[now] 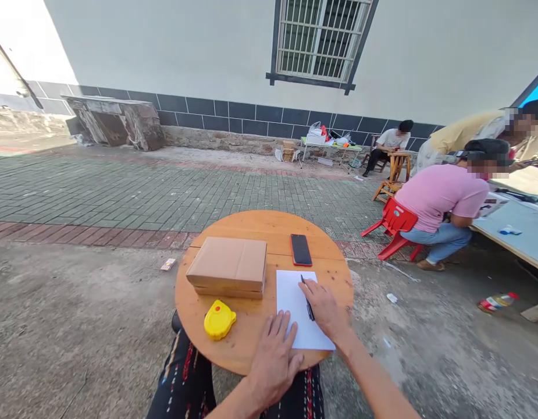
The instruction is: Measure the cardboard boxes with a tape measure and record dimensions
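Note:
A round wooden table (295,361) stands before my lap. On its right half lies a sheet of white paper (290,297). My left hand (275,352) rests flat across the paper's lower left edge, fingers stretched out, holding nothing. Over the paper's right side, my right hand (323,305) has its fingertips closed around a black pen (310,311). The pen's upper tip and its clip end show on either side of the fingers. Left of the paper sits a closed cardboard box (227,262), with a yellow tape measure (218,320) in front of it. A dark phone with a red edge (300,250) lies beyond the paper.
To the right, a person in a pink shirt (443,192) sits on a red chair (399,218) at a blue-topped table (513,221); another person leans over it. A bottle (498,302) lies on the ground. Farther back, someone sits near a cluttered folding table (330,144).

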